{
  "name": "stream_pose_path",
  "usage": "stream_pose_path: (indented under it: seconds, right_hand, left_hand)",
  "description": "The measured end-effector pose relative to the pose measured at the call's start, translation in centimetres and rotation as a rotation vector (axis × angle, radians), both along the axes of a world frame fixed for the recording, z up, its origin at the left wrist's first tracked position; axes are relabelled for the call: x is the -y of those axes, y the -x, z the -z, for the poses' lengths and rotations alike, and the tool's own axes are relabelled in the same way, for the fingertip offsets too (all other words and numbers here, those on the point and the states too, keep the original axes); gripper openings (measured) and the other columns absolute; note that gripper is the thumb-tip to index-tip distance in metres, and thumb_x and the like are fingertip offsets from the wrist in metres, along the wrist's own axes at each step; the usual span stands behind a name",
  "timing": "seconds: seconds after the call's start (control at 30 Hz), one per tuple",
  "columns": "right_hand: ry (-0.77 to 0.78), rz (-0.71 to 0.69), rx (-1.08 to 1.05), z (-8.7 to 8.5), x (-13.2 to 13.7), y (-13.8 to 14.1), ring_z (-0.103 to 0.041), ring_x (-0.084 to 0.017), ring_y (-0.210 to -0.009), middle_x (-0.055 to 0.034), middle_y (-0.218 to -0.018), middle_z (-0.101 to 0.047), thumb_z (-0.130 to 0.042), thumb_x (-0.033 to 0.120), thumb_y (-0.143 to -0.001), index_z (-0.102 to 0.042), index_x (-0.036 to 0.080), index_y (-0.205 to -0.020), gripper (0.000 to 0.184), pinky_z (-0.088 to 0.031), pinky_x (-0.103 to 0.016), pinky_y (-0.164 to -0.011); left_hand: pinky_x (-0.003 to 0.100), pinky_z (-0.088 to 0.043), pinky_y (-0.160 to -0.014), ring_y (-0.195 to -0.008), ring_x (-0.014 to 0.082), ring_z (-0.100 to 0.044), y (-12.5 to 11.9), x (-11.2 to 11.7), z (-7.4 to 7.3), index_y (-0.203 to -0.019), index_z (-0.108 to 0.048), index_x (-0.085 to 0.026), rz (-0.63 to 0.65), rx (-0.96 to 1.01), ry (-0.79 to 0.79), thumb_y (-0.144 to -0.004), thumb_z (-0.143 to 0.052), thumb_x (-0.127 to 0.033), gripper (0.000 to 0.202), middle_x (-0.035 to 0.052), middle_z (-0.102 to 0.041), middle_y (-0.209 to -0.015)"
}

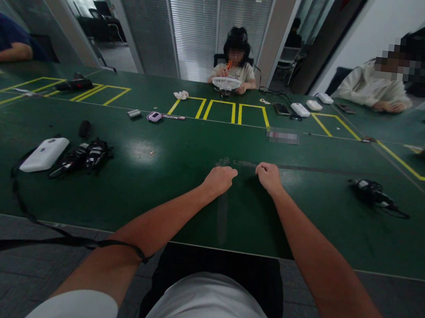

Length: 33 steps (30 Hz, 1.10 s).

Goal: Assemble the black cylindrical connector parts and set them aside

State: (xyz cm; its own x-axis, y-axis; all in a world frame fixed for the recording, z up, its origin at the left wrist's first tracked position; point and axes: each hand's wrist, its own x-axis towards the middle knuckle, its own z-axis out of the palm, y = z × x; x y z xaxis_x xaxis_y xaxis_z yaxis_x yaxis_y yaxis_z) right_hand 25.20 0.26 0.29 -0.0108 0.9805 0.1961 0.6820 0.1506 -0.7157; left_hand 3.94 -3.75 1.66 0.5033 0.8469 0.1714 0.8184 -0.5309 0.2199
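My left hand (221, 179) is curled into a fist just above or on the green table (177, 201), thumb side toward the middle. A short gap to its right, my right hand (269, 176) is closed too, knuckles forward. Nothing shows in either hand. Between and beyond them a greyish worn mark (227, 161) runs on the table surface. A black strap (123, 244) lies across my left forearm.
On the left are a white power bank (46, 154), bundled black cables (97, 156) and a small black object (84, 129). Another black cable bundle (374, 192) lies right. Yellow tape outlines (221, 103) mark the far side. A person opposite holds a white basket-like object (226, 83).
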Motion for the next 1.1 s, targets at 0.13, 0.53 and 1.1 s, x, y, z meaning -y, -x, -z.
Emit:
stream_pose_path:
  seconds: [0.13, 0.53, 1.1]
  right_hand:
    - [0.007, 0.000, -0.006, 0.0, -0.1, 0.0, -0.047, -0.013, -0.053, 0.0004, -0.050, -0.052, -0.043, 0.019, -0.071, -0.059, 0.019, -0.056, 0.023, -0.035, -0.026, -0.058]
    - [-0.030, -0.008, 0.031, 0.2, -0.3, -0.1, -0.050, -0.014, -0.057, -0.0007, -0.054, -0.056, -0.043, 0.020, -0.071, -0.060, 0.019, -0.056, 0.023, -0.036, -0.026, -0.060]
    - [-0.012, -0.018, 0.015, 0.2, -0.2, -0.1, -0.047, -0.013, -0.053, 0.0001, -0.052, -0.054, -0.043, 0.019, -0.071, -0.060, 0.019, -0.056, 0.023, -0.034, -0.026, -0.057]
  left_hand:
    - [0.029, -0.047, -0.069, -0.073, 0.0163, -0.057, 0.0, -0.1, 0.4, -0.088, -0.063, -0.013, 0.008, 0.026, 0.004, -0.093, -0.035, -0.005, 0.029, 0.0067, -0.062, -0.083]
    - [0.029, -0.048, -0.067, -0.073, 0.0170, -0.059, 0.0, -0.2, 0.1, -0.087, -0.065, -0.013, 0.036, -0.016, -0.040, -0.091, -0.035, -0.004, 0.031, 0.0076, -0.063, -0.082]
    - [0.029, -0.045, -0.065, -0.069, 0.0162, -0.055, 1.0, 0.1, -1.1, -0.081, -0.061, -0.014, 0.057, -0.064, 0.036, -0.090, -0.042, -0.009, 0.021, 0.0059, -0.060, -0.079]
